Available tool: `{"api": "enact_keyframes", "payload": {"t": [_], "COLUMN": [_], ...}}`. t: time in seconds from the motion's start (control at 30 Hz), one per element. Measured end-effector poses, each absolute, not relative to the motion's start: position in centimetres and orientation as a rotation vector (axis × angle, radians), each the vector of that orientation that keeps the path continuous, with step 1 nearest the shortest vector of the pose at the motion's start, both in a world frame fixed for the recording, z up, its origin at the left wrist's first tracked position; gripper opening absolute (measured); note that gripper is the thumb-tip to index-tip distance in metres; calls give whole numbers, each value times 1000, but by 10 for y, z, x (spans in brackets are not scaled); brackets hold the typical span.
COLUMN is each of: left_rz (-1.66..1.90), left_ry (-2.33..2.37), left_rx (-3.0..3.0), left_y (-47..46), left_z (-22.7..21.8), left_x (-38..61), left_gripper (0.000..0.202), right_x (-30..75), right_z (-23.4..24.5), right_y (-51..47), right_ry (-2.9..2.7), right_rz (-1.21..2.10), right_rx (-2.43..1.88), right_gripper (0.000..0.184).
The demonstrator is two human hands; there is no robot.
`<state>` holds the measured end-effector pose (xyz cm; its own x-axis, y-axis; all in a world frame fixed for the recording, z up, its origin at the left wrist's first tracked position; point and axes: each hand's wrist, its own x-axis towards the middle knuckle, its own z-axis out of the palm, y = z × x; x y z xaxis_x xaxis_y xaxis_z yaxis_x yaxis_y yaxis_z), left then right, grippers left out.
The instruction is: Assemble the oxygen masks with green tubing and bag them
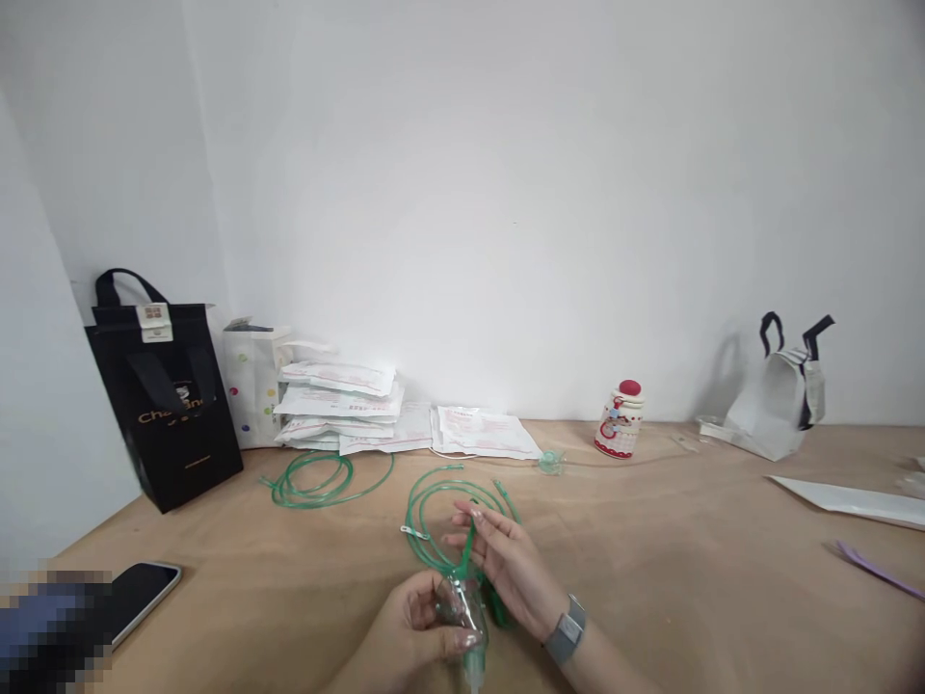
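My left hand (415, 627) is closed round a clear plastic breathing mask (462, 617) with a green fitting, low in the middle of the view. Just above it, my right hand (506, 564), with a grey watch on the wrist, pinches the mask's green strap (466, 545) between its fingertips. A loop of green tubing (434, 506) lies on the wooden table (650, 540) right behind both hands. A second coil of green tubing (310, 482) lies further left.
A stack of white sealed packets (339, 405) and flat packets (484, 432) line the wall. A black paper bag (166, 405) stands at left, a phone (141, 593) near the front left edge. A small red-capped figurine (620, 419) and a grey bag (777, 400) sit right.
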<state>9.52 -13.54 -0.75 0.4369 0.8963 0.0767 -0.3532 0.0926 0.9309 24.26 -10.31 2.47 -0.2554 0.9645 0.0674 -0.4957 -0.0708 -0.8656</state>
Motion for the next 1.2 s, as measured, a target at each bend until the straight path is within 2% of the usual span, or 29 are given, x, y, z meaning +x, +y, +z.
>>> {"api": "enact_keyframes", "payload": {"t": [0.17,0.47,0.57,0.67,0.8,0.97,1.2], "left_rz": [1010,1031,1065,1045,1007,1033,916], "left_ry": [633,676,677,691,748,864,914], "left_rx": [1063,1053,1117,1187,1336,1739,2024], "left_y": [-135,-132,-128,-128,-134,-140,-145], "left_z": [-18,-19,-16,-15,-14,-7,7], "left_x": [98,93,89,86,85,82,84], "left_gripper": [35,33,29,26,19,9,8], "right_x": [267,304,294,276,253,245,245], "right_z": [14,19,23,22,18,17,20], "right_y": [-79,-64,-73,-84,-98,-103,-107], "right_ry": [-731,-787,-956,-1313,-1548,-1443,-1236], "right_rz": [1464,1279,1412,1636,1611,1614,1851], "right_rx": [-717,-800,-928,-1072,-1180,-1153,-1018], "right_gripper": [17,19,19,36,47,45,35]}}
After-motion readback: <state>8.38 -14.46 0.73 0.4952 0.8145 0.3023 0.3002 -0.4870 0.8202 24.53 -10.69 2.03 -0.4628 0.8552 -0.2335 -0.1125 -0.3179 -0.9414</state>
